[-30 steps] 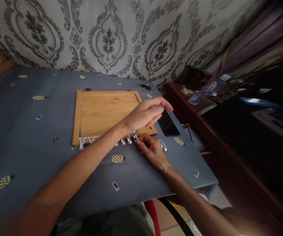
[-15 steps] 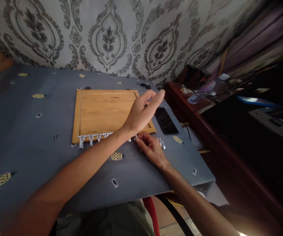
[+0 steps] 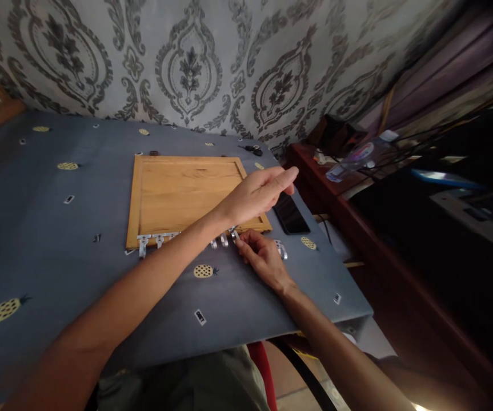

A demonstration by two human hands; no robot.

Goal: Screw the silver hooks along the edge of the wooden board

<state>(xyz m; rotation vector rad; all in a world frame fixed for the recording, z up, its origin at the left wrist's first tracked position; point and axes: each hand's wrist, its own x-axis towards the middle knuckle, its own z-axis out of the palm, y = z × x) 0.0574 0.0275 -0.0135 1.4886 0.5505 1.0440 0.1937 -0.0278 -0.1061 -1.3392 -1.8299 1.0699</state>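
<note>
Pinching one hook (image 3: 235, 236) at the board's near edge between thumb and forefinger of the right hand (image 3: 264, 260), with tips closed on the metal. Holding the left hand (image 3: 260, 195) above, over the right side of the board (image 3: 181, 194), with fingers curled; cannot tell whether gripping anything. Can count six hooks along the near edge: three left of the left forearm, three right of it, including the pinched one; cannot count any behind the forearm. Can see more metal (image 3: 284, 251) just past the right hand, in an unclear number of pieces. Can see one board, flat on the cloth (image 3: 156, 337), and one phone (image 3: 292, 218) just right of it. Farther out, can find one small metal bit (image 3: 96, 237) to the left, one bottle (image 3: 349, 161) to the right with a label too blurred to read. On the cloth, can count nine pineapples (image 3: 203, 271) and several tags (image 3: 200, 317); can read the nearest as perhaps "OBEY", not surely.
</note>
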